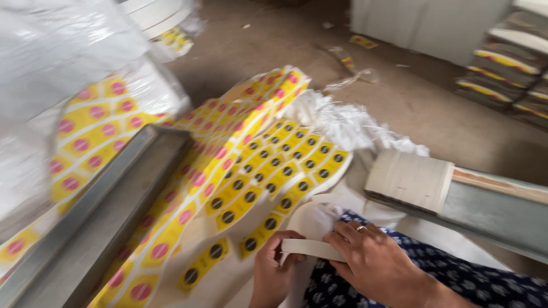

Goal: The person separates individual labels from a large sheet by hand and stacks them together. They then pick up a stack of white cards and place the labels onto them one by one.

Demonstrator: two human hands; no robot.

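Note:
My left hand (273, 272) and my right hand (374, 262) both pinch a white paper strip (311, 248) low in the view, over my lap in dark blue patterned cloth (456, 274). A ring sits on a right finger. The strip curls up from a yellow sheet of labels with black dots (274, 177), which lies just ahead of my hands. To its left, long yellow sheets of labels with pink dots (222, 131) drape over a grey metal channel (108, 211).
A stack of grey card pieces (408, 179) rests on a pale green beam (502, 214) at right. White plastic sacking (342, 122) lies behind the sheets. Clear plastic bags (51, 51) fill the upper left. Stacked bundles (508, 68) stand far right on the dusty floor (411, 108).

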